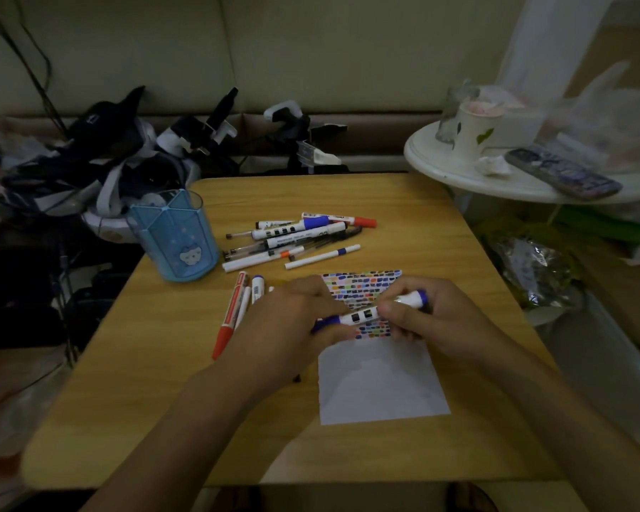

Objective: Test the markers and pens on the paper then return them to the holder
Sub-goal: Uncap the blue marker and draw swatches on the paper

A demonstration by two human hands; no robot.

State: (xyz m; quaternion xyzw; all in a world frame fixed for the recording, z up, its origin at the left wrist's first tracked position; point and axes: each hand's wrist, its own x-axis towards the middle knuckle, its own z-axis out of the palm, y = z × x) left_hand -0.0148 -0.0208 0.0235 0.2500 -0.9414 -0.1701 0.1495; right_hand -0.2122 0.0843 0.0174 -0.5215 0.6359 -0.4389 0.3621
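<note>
Blue-capped marker [366,314] gripped by left hand [292,319] and right hand [425,319]; paper [381,382] partly hidden — tip unseen.

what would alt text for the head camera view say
Two hands, left hand and right hand, hold a blue marker over a paper on a wooden table. Behind lie a pile of pens and a blue holder.

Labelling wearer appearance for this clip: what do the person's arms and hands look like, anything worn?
Both forearms are bare up to the frame edge, no sleeves in view. Left hand and right hand: no gloves, rings, watch or wristband visible. Dim, soft footage, so small marks can't be ruled out.
</note>
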